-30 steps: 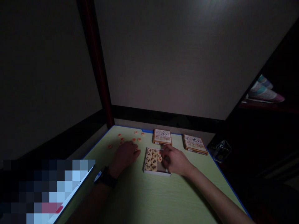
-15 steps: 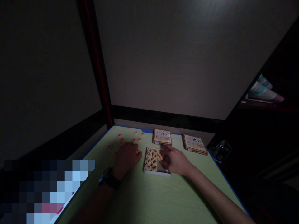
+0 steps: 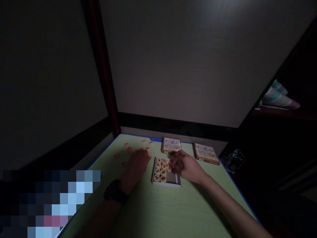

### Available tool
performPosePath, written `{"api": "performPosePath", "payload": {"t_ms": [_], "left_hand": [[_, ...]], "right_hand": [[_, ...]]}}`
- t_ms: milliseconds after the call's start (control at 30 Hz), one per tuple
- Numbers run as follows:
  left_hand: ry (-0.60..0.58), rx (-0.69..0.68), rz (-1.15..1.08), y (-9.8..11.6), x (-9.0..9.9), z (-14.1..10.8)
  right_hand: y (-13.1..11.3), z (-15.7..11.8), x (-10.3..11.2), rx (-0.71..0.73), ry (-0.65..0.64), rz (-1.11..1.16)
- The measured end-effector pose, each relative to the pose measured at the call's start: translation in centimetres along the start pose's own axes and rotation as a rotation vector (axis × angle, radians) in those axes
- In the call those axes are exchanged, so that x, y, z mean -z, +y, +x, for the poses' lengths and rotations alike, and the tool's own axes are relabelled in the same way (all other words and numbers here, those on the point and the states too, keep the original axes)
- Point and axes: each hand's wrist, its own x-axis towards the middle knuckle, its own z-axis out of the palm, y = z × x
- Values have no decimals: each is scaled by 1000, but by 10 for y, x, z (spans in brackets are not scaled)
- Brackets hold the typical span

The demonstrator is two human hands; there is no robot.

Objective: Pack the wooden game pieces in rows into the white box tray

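Observation:
A shallow white-edged tray lies on the green table. Two columns of round pieces with black characters fill its left side, and red-marked pieces begin a third column. Over the tray's right edge is my right hand, its fingers curled and partly blurred; whether they hold anything is unclear. My left hand, with a dark watch on the wrist, is closed at a red-marked piece left of the tray. Several loose red-marked pieces lie beyond and left of that hand.
Two flat printed boxes stand behind the tray, one near the middle and one at the right. A wall rises behind the table. A shiny clear packet is beyond the right edge.
My left hand has moved slightly up and its fingers have drawn together. My right hand has lifted a little away from the red-marked piece in the tray.

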Motion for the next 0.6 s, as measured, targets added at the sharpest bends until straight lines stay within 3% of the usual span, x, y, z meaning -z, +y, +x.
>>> {"api": "performPosePath", "payload": {"t_ms": [100, 200, 333, 433, 600], "left_hand": [[66, -134, -197, 13, 5, 0], [68, -242, -327, 31, 10, -4], [22, -243, -387, 50, 14, -13], [-7, -245, -385, 51, 17, -16], [57, -268, -326, 36, 17, -12]], "right_hand": [[-2, 4, -7, -65, 81, 182], [-6, 6, -16, -141, 10, 539], [-8, 7, -18, -190, -18, 773], [-5, 5, -10, -193, -47, 664], [-4, 0, 5, -101, -215, 143]]}}
